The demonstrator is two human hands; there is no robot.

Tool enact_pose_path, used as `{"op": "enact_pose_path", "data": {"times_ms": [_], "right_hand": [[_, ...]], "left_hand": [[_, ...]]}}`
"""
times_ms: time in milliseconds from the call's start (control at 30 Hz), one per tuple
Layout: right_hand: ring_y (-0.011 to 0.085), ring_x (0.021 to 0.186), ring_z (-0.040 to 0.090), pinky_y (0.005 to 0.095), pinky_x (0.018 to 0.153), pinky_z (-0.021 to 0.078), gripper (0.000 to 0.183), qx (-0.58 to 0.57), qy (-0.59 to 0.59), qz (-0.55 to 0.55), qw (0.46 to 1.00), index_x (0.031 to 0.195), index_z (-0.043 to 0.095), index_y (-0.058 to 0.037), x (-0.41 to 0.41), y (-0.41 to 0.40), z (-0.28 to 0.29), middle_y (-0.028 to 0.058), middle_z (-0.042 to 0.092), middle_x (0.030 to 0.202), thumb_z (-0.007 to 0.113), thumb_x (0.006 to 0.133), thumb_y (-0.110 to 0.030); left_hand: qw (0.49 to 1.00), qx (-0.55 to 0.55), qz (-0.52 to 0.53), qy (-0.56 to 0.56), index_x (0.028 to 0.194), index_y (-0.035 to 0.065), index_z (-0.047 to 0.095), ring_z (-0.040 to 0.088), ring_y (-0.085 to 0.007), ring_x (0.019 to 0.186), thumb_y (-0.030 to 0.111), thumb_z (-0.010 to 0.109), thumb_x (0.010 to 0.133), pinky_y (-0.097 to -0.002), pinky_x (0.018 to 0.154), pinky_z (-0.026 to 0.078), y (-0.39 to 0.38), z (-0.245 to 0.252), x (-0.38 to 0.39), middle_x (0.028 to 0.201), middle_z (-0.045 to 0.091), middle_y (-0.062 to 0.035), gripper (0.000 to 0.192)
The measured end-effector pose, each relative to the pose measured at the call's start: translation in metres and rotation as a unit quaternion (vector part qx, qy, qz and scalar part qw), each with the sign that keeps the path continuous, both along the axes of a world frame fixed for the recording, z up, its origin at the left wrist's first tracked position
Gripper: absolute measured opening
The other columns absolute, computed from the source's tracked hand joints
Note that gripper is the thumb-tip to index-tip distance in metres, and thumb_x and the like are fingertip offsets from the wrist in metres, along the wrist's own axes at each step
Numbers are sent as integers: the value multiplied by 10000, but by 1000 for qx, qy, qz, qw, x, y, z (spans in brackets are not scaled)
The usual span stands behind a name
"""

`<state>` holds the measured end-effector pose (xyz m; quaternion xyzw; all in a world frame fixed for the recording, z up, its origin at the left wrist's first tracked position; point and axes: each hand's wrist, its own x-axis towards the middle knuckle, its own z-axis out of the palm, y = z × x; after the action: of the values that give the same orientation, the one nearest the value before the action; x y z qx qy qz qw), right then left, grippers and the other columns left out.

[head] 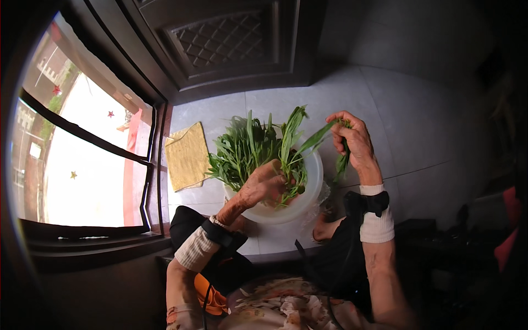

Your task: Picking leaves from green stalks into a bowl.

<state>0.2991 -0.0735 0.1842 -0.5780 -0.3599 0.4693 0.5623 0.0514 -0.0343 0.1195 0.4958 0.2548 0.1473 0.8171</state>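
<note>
A pale plastic basin [317,173] stands on the floor in front of me, heaped on its left side with leafy green stems [243,148]. Over the basin, my left hand [266,183] grips an upright leafy stalk [288,142]; its fingertips are partly blurred. My right hand [352,138] is raised past the basin's right rim and pinches some long green leaves [341,163]. One leaf reaches from these fingers back towards the stalk at my left hand. Whether that leaf is still joined to the stalk, I cannot tell.
A folded yellow cloth [187,156] lies on the grey tiled floor [354,95] left of the basin. Beyond stands a dark panelled door [231,45]. A bright glazed frame [90,144] is at the left. Clear plastic film [324,196] touches the basin's right side, near my foot [326,227].
</note>
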Motion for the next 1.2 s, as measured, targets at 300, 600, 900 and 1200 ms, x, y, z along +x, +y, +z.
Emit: {"op": "enact_pose_path", "data": {"times_ms": [300, 600, 900, 1200], "right_hand": [[58, 435, 376, 212, 388, 259, 149, 31, 25, 6, 999, 904, 608, -48, -1, 1, 3, -36, 405, 550, 535, 900, -177], [56, 431, 356, 218, 398, 256, 213, 98, -11, -95, 991, 875, 609, -14, -6, -4, 7, -38, 394, 532, 602, 877, -227], [64, 517, 455, 219, 480, 356, 171, 128, -268, 21, 955, 830, 634, -21, -45, -6, -9, -13, 565, 661, 640, 802, -190], [87, 453, 386, 274, 435, 342, 210, 9, -160, 63, 985, 725, 586, -2, -55, 6, -26, -32, 478, 513, 655, 756, -197]], "left_hand": [[995, 83, 27, -57, 854, 34, 508, 608, -133, 732, 68, 551, 900, -272, 648, 514, 4, -26, -3, 827, 566, -36, 71], [982, 183, 39, 38, 905, 37, 521, 535, -97, 746, 107, 544, 909, -254, 695, 453, 2, -28, 2, 806, 561, -12, 73], [965, 219, 86, 119, 946, 42, 519, 554, -180, 745, 218, 566, 844, -316, 688, 458, 4, -30, 8, 823, 565, -85, 209], [974, 196, 109, 18, 924, 45, 507, 536, -82, 627, 179, 538, 894, -231, 544, 458, 2, -28, 7, 747, 565, -27, 141]]}}
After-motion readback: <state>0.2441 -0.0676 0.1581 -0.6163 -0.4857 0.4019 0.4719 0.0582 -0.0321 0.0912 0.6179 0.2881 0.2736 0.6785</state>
